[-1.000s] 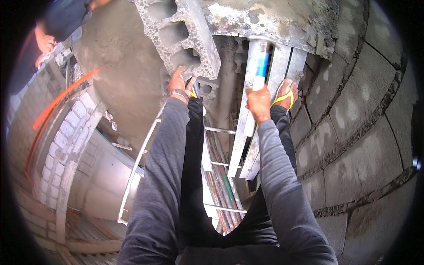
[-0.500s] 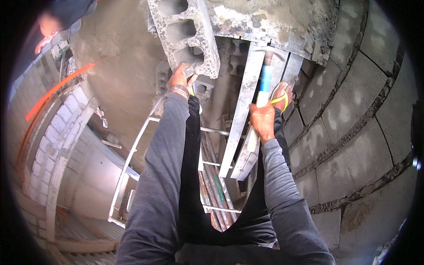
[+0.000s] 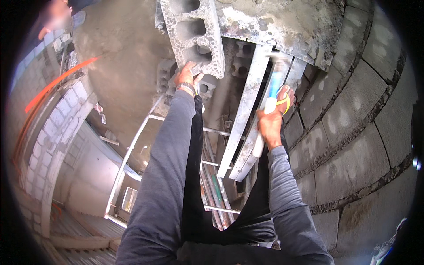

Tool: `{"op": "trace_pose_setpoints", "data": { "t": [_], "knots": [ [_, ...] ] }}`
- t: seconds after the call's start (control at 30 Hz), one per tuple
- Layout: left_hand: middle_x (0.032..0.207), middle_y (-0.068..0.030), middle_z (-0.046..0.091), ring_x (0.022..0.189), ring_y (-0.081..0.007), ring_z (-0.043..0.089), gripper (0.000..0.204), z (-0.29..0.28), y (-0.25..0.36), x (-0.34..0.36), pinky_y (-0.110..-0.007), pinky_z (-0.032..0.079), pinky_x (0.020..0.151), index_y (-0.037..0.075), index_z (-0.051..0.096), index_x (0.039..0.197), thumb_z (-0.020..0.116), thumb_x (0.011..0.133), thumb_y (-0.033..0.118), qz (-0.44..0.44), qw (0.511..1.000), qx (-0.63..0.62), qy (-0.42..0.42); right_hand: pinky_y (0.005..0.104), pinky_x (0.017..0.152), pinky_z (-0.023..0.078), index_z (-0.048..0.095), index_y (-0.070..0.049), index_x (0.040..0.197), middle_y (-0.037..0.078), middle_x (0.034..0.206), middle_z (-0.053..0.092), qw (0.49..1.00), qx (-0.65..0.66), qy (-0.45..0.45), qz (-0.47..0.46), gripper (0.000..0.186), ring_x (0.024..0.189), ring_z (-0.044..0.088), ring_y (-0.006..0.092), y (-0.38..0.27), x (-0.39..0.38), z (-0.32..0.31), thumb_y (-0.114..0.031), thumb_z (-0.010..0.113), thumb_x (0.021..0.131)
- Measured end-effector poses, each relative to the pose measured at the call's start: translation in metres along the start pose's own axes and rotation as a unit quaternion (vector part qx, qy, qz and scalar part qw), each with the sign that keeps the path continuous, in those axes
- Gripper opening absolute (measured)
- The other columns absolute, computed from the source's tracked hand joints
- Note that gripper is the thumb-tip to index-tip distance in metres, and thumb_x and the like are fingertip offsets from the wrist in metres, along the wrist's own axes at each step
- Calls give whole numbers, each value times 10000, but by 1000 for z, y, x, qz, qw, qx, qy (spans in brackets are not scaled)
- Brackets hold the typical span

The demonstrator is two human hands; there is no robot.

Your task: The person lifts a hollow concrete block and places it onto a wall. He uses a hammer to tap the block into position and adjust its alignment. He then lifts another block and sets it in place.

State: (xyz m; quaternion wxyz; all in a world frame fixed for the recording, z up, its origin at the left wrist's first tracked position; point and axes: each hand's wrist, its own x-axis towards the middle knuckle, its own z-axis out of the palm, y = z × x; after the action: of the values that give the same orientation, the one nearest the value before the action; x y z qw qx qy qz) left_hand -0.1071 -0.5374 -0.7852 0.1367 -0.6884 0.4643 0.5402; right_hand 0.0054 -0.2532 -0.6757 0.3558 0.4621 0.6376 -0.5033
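My left hand point(image 3: 185, 77), with a watch on the wrist, grips the near end of a grey hollow concrete block point(image 3: 216, 48). The fingers reach into the end hole, and the block lies tilted, its row of holes facing up. My right hand point(image 3: 270, 126) is closed around the pale handle of a hammer point(image 3: 268, 106). Blue wrapping shows on the handle, and the hammer head is blurred by motion above long metal planks point(image 3: 244, 108). Hammer and block are well apart. My sandalled foot point(image 3: 286, 99) rests on the planks beside the hammer.
A block wall point(image 3: 349, 115) rises close on my right. Below me are scaffold rungs point(image 3: 216, 131) and pipes point(image 3: 214, 190), with a drop between them. A rough concrete slab point(image 3: 282, 26) lies ahead. An orange strip point(image 3: 62, 84) and another person point(image 3: 55, 17) are at far left.
My right hand and the hammer have shifted a little to the right, and the hammer head is now blurred. My left hand still holds the block, which appears slightly further right in view.
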Motion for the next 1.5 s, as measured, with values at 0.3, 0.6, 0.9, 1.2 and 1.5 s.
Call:
{"op": "trace_pose_setpoints", "data": {
  "t": [0.3,0.6,0.9,1.2,1.5],
  "knots": [
    [1004,-73,651,838,-209,676,300,-11,1,26,-330,656,666,35,672,1020,782,779,174,-1,999,13,-31,511,909,524,564,30,1223,335,1044,673,947,-306,-86,-41,452,1077,650,461,-9,6,30,-166,639,823],
    [1016,-88,657,838,-219,673,279,-8,1,2,-354,657,649,23,688,1019,781,777,129,-3,1000,-11,-19,359,416,481,531,6,933,92,636,586,988,142,49,26,90,455,582,210,-13,1,24,-5,586,864],
    [1066,-81,642,873,-227,659,299,-8,2,8,-356,658,658,15,685,1040,785,788,143,5,1000,-8,-23,454,755,512,561,-3,1146,226,903,666,984,-163,-28,-60,357,860,641,392,-8,-1,18,-126,624,817],
    [1054,-76,634,899,-222,649,303,-13,5,6,-339,643,651,30,678,1060,770,810,174,-8,998,-14,-63,482,891,543,512,88,1292,338,1015,678,952,-281,-108,-60,569,1012,668,473,-26,-8,33,-174,671,813],
    [1107,-78,629,954,-219,641,303,-8,5,-5,-365,641,715,61,671,1096,746,828,179,-3,999,19,-26,411,575,586,538,66,1075,214,723,649,998,-50,9,22,326,566,662,314,-10,31,22,-106,619,811]
  ]
}}
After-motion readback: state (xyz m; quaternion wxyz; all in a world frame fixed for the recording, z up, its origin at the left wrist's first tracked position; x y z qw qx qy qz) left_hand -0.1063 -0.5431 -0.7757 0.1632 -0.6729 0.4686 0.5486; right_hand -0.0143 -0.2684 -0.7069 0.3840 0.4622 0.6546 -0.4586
